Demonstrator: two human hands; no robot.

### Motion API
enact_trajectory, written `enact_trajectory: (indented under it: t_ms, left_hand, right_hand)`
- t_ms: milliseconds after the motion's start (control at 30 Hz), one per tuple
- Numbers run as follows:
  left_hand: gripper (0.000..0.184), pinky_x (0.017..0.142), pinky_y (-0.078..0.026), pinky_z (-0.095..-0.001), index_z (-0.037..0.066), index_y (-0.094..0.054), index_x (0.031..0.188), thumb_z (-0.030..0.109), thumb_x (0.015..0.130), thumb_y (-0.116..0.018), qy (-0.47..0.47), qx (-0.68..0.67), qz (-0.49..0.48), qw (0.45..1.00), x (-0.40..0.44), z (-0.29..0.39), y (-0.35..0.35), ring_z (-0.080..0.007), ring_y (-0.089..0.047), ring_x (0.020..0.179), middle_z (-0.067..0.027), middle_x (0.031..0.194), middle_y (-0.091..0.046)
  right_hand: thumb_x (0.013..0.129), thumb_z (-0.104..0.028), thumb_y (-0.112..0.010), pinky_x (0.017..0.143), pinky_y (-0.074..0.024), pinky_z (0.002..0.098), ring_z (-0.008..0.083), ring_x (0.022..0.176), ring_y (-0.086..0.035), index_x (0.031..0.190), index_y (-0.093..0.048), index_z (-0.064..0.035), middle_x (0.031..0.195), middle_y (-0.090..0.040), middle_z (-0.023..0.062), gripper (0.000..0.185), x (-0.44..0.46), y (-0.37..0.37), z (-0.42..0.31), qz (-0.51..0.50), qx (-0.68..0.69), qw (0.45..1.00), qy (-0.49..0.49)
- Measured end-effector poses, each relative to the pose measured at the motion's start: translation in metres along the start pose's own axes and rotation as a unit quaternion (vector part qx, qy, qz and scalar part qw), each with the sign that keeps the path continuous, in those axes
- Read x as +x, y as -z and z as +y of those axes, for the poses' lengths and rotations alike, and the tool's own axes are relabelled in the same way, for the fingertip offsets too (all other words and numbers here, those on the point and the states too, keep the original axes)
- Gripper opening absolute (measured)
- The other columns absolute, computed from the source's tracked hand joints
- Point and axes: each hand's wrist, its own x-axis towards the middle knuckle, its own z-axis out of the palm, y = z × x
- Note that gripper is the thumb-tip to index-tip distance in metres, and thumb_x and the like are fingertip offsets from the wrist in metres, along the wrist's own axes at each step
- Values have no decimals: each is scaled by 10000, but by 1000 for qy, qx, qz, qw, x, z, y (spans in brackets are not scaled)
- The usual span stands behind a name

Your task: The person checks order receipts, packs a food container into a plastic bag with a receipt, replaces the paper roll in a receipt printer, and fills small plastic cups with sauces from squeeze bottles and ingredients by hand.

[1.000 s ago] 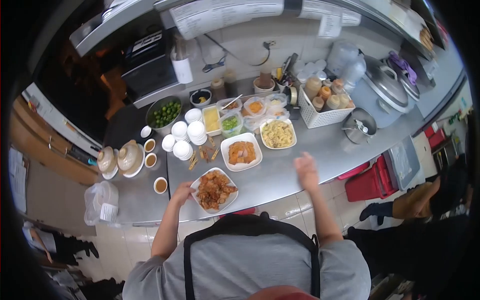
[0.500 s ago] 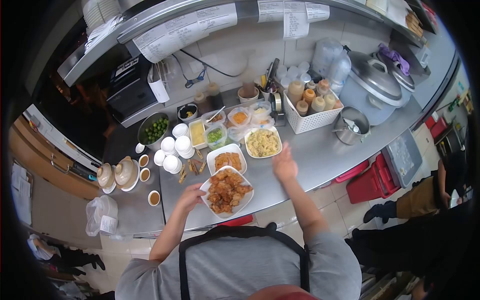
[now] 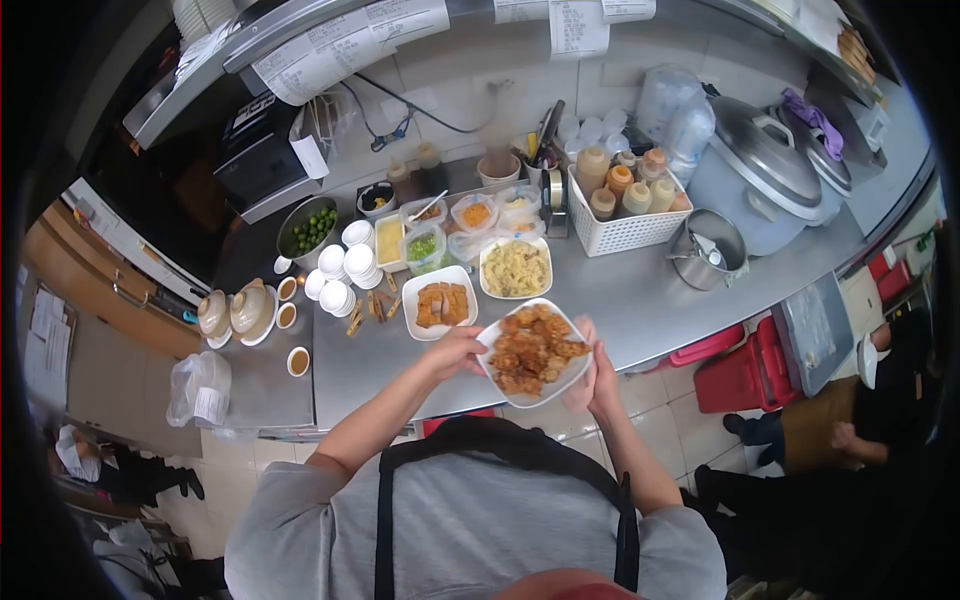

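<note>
My left hand [image 3: 458, 353] pinches the plate [image 3: 556, 387] of fried food [image 3: 535, 347] at nine o'clock; my right hand [image 3: 601, 382] is blurred at three o'clock, its opening and hold I cannot tell.

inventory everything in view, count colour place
held dish: 1, white, between hands
fried pieces: several, brown, in held dish
cutlet dish: 1, white, mid counter
yellow-food dish: 1, white, mid counter
cup stacks: several, white, left
sauce cups: at least 3, brown-filled, left
lidded pots: 2, beige, left
green fruit: many, green, back left
tubs: several, clear, back
basket: 1, white, back right
bottles: several, mixed, in basket
metal pot: 1, silver, right
slips: several, white, top
counter: 1, silver, centre
people: several, mostly dark clothing, edges
left hand: 1, bare, dish's left
right hand: 1, bare, dish's right
</note>
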Motion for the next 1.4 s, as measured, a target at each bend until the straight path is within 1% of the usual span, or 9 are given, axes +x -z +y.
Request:
enact_trajectory:
  t_ms: [167,267,333,933,1033,1100,1167,1233,1400]
  left_hand:
    - [399,648,-548,-339,-18,-470,1167,-14,768,-443,-6,-102,19,995,21,-7,-46,-231,-620,833,-160,1029,-579]
    - [418,649,-551,-349,-27,-457,1178,-33,761,-437,-27,-137,57,989,20,-7,-50,-252,-617,847,-171,1045,-570]
    - [429,632,-557,-333,-26,-456,1184,-42,757,-430,-54,-84,128,987,13,-5,-53,-251,-617,842,-171,1044,-566]
    - [438,674,-557,-322,-41,-421,1194,-8,761,-478,-98,-196,203,954,-70,-35,6,-247,-618,865,-165,1070,-562]
    - [454,676,-562,-321,-41,-402,1198,-7,749,-467,-111,-192,286,932,-109,-57,39,-260,-618,870,-168,1055,-566]
    - [427,630,-567,-332,-58,-422,1167,-15,742,-438,-117,-195,368,902,-129,-79,61,-262,-632,805,-165,1010,-580]
    - [402,617,-571,-336,-58,-430,1146,-22,746,-412,-128,-206,400,884,-146,-111,88,-267,-630,800,-180,995,-576]
    - [356,636,-571,-356,-104,-431,1092,-45,743,-391,-154,-246,450,844,-155,-139,104,-279,-614,835,-193,991,-564]
    - [324,632,-572,-369,-108,-439,1049,-56,735,-375,-129,-280,534,787,-152,-172,120,-321,-603,835,-205,1000,-549]
  right_hand:
    - [914,-377,-297,895,-429,385,263,1081,-492,1237,-389,-35,1222,-464,144,479,31,-15,31,-74,173,981,-46]
    - [902,-347,-303,919,-416,391,276,1106,-478,1267,-358,-33,1231,-460,146,484,31,4,62,-292,464,823,-147]
    - [898,-352,-303,855,-453,454,285,1043,-519,1221,-416,-61,1178,-500,147,450,3,-22,31,81,249,950,-169]
    - [876,-297,-478,777,-443,303,194,884,-554,1150,-480,9,1075,-562,91,411,29,-20,-27,-126,-102,977,-139]
    - [873,-362,-475,872,-398,341,242,1007,-522,1124,-529,-16,1150,-527,130,431,77,16,-60,-50,-493,868,23]
    - [867,-349,-481,915,-373,351,312,1098,-475,1087,-567,-26,1212,-476,187,401,68,-23,-82,65,-827,539,146]
    - [851,-316,-507,925,-370,360,368,1119,-446,1098,-558,-16,1226,-441,233,392,89,-7,-72,85,-830,485,260]
    - [828,-290,-536,916,-372,367,373,1101,-456,1167,-497,-15,1214,-447,238,439,120,2,-62,-22,-741,627,241]
    - [818,-247,-539,861,-402,380,362,1021,-502,1226,-421,-25,1097,-518,244,480,149,-9,-13,-19,-722,668,181]
